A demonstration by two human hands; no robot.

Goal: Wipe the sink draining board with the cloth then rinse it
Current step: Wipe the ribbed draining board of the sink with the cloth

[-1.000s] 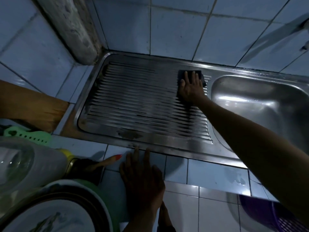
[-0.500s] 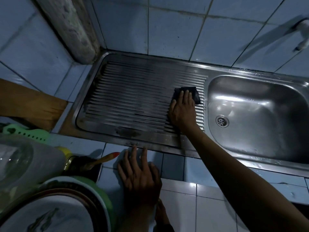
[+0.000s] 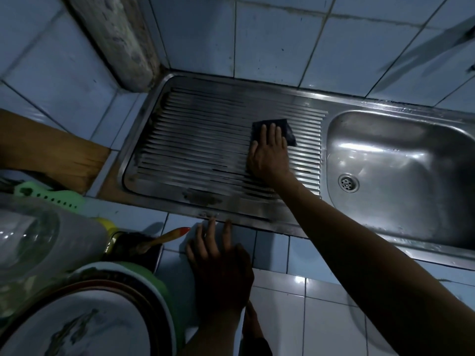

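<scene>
Pressed flat, the right hand (image 3: 269, 154) lies palm down on the cloth (image 3: 288, 132), fingers straight and close together, pinning it to the draining board (image 3: 195, 140) rather than gripping it. That cloth is dark, nearly black, and roughly square; only its far edge and its two far corners show beyond the fingertips, with a thin strip along the thumb side, and the rest is hidden under the palm. It sits on the ribbed part of the board, towards the end nearest the sink bowl (image 3: 401, 176), which lies just to the right of the hand with its round drain (image 3: 348, 183) beside the wrist.

To the left of the hand the steel ribs run in long parallel lines, streaked with dull grey patches and brighter wet bands. Nearer than the hand, on the flat front rim of the board, there is a dark smudge (image 3: 203, 197).

Resting open on the tiled counter (image 3: 272, 250), the left hand (image 3: 221, 265) has its fingers spread and holds nothing, its fingertips just reaching the front edge of the board. Left of it stand a stack of plates (image 3: 84, 322), a clear bottle (image 3: 33, 240) and a wooden utensil with a red tip (image 3: 167, 236).
</scene>
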